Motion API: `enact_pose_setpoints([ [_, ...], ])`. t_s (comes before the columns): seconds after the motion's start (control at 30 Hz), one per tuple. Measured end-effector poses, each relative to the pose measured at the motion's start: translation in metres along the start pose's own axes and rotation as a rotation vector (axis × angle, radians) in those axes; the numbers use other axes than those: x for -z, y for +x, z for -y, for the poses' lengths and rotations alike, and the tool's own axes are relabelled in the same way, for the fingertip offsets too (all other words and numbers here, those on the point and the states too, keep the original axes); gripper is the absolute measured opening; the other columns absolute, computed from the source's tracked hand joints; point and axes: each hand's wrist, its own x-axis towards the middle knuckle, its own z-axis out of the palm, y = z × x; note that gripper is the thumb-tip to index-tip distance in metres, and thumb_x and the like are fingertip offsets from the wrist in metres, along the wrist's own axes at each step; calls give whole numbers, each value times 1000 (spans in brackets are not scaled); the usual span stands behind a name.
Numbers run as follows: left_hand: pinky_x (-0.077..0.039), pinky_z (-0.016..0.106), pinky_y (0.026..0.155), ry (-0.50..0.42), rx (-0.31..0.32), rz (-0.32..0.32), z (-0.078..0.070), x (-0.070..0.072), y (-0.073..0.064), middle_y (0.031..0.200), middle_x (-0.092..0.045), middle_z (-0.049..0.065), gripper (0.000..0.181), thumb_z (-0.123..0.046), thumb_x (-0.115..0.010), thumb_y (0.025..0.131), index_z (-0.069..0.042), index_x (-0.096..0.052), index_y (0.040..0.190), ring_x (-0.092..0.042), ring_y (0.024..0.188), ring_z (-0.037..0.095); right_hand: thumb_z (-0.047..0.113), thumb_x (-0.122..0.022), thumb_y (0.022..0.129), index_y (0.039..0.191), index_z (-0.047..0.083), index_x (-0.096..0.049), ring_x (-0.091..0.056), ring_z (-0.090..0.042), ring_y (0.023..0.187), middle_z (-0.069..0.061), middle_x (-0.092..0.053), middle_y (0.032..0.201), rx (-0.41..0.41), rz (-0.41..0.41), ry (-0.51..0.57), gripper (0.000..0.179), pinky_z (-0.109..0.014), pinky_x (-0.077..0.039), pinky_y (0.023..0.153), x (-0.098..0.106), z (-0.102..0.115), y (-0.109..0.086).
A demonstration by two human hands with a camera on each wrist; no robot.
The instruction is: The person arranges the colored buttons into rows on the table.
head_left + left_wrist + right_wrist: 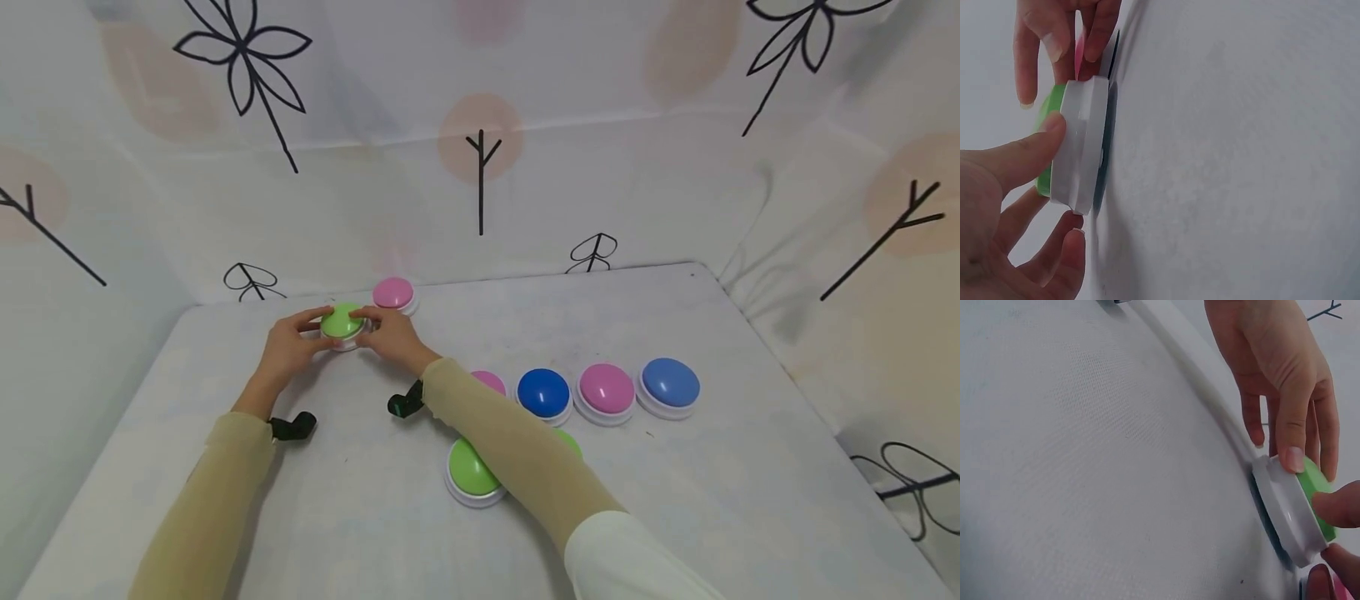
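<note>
A round push button with a green dome (pixel 341 321) and a white base sits at the far left of the white table. From its left side my left hand (pixel 292 350) grips it, thumb against the green edge (pixel 1052 147) in the left wrist view and fingers around the far side. My right hand (pixel 396 337) holds the same button from the right, a finger over the dome and the thumb low at the base. Just behind the right hand stands a pink button (pixel 393 292), its lower part partly covered.
Right of centre runs a row with a partly hidden pink button (pixel 489 382), a dark blue one (pixel 543 392), another pink one (pixel 607 388) and a lighter blue one (pixel 671 382). The right sleeve (pixel 525 458) crosses over two green buttons (pixel 471 468). Patterned cloth walls (pixel 480 192) border the table.
</note>
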Motion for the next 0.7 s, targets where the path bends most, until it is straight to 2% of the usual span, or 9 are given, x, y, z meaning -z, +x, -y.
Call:
enact_pose_setpoints([
  [0.2,-35,62,107,-3,-20,-1,2,6,-6,150,-45,20,66,-23,-78,88,-17,-51,147,-39,137,43,6,-76,84,122,18,-73,-52,-15,127,3,-61,137,-6,-30,34,40,-30,-41,105,2,1,-1],
  [0.4,-34,63,107,-50,-53,-19,4,10,-10,147,-48,20,68,-27,-81,86,-19,-52,147,-36,138,42,6,-79,83,117,15,-75,-52,-16,131,2,-63,134,-6,-86,92,36,-29,-40,108,3,5,-2],
  [0.53,-39,61,104,-71,-60,-29,5,11,-13,147,-48,19,67,-31,-80,86,-20,-52,146,-36,139,41,7,-81,82,119,15,-74,-58,-18,124,1,-65,131,-9,-101,142,39,-25,-47,100,2,4,-2],
  [0.7,-39,61,103,-107,-75,-29,3,11,-19,147,-48,18,65,-32,-79,87,-21,-52,146,-36,138,41,10,-83,81,121,18,-73,-59,-19,121,0,-66,129,-18,-105,147,42,-24,-51,93,-1,4,-1],
])
